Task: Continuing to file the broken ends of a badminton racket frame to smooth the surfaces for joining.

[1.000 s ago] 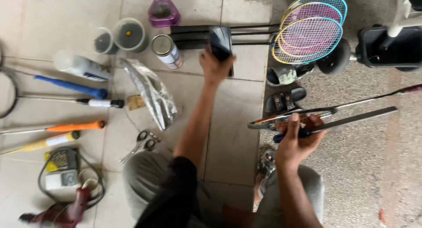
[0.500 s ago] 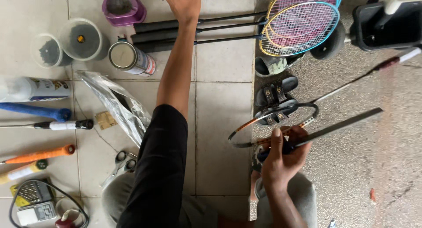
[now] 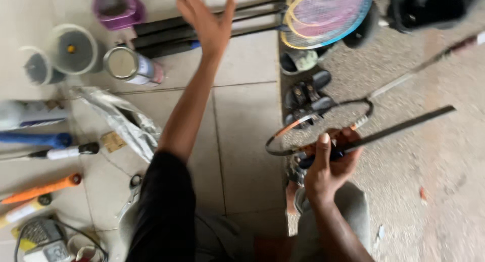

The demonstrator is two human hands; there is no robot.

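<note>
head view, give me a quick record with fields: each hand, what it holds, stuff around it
left hand: left hand open, fingers spread, stretched forward over the tiled floor, holding nothing
right hand: right hand gripping a bare racket frame and a flat dark bar
near left hand: dark rods, purple container, tin can on its side
near right hand: black sandals, strung rackets
far left: racket handles, foil bag, scissors
</note>
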